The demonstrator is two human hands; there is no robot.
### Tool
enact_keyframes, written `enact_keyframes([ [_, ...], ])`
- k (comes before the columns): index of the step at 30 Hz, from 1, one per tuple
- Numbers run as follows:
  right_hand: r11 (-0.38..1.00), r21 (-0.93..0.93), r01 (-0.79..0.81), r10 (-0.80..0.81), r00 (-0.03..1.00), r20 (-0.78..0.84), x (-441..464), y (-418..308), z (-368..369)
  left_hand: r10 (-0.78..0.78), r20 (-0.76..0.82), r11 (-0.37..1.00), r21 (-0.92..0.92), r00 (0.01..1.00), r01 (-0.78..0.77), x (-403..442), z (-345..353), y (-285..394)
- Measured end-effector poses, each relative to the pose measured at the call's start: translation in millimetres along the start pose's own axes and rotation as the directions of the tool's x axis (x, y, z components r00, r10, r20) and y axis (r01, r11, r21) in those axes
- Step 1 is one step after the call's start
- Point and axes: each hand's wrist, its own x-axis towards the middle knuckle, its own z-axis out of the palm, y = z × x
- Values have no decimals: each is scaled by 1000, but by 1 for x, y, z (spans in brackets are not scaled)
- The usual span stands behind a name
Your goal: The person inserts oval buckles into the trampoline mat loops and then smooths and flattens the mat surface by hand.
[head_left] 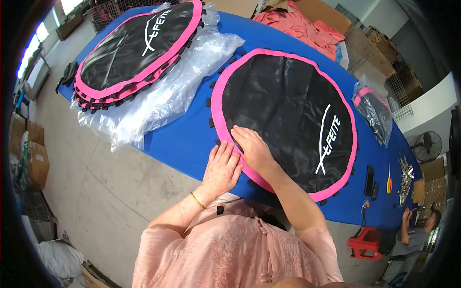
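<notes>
A round black trampoline mat (283, 105) with a pink border and black tabs lies flat on the blue table. White lettering runs across its right part. My left hand (223, 168) rests on the pink border at the near left edge, fingers stretched out. Close beside it, my right hand (253, 148) lies flat on the black fabric and the border, its fingers extended. Neither hand is gripping anything. At the upper left, a stack of similar mats (125, 53) sits on clear plastic wrapping (168, 103).
On the right of the blue table (168, 149) are a plastic-bagged folded mat (373, 113), yellow-and-red scissors (389, 185), a black phone-like object (369, 180) and metal pieces (406, 175). A red stool (365, 242) and a seated person (415, 237) are at lower right.
</notes>
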Motion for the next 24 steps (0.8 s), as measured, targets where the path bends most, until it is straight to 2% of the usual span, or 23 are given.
enact_keyframes([
  [5, 1000, 7, 9, -9, 1000, -3, -5, -3, -8, 5, 17, 1000, 18, 1000, -5, 2, -2, 1],
  [8, 1000, 14, -23, 23, 1000, 2, 7, -8, -8, 7, 13, 1000, 28, 1000, -8, 2, -1, 1],
  [11, 993, 40, -108, 105, 992, 73, 11, -11, -11, 7, 14, 1000, 29, 1000, -7, 1, -2, 2],
  [13, 997, -24, -75, 76, 995, 65, 7, -10, -9, 9, 10, 1000, 20, 1000, -9, 2, -1, 2],
  [15, 990, -43, -137, 141, 984, 107, 1, -10, -17, 0, 16, 1000, 22, 1000, 0, 1, -1, 2],
  [17, 971, -211, -108, 114, 993, 15, -9, -1, -21, -2, 11, 1000, 18, 1000, 2, 0, 0, 1],
  [19, 928, -338, -159, 160, 987, -25, -16, 10, -30, 4, 0, 1000, 21, 1000, -4, 0, 0, 1],
  [22, 877, -380, -295, 309, 951, -27, -20, 30, -46, 3, 6, 1000, 24, 1000, -3, 1, -1, 2],
  [24, 873, -364, -326, 336, 941, -38, -22, 27, -52, 3, 6, 1000, 23, 1000, -3, 1, 0, 2],
])
